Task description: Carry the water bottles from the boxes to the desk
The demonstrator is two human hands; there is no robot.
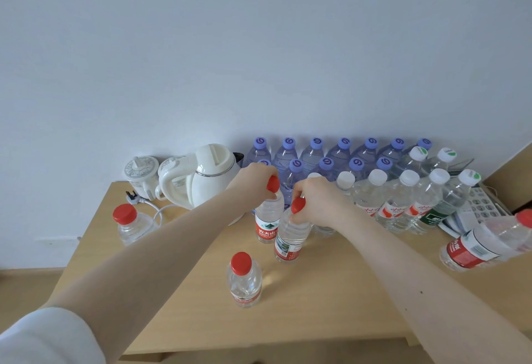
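Observation:
Two red-capped water bottles stand side by side in the middle of the wooden desk. My left hand grips the cap of the farther bottle. My right hand grips the neck of the nearer bottle, which leans slightly. Another red-capped bottle stands nearer to me, and one more stands at the desk's left. A further red-labelled bottle lies tilted at the right edge.
Rows of purple-capped bottles and white-capped bottles fill the back right along the wall. A white electric kettle with its cord and plug and a lidded white cup stand at the back left. Papers lie at the far right.

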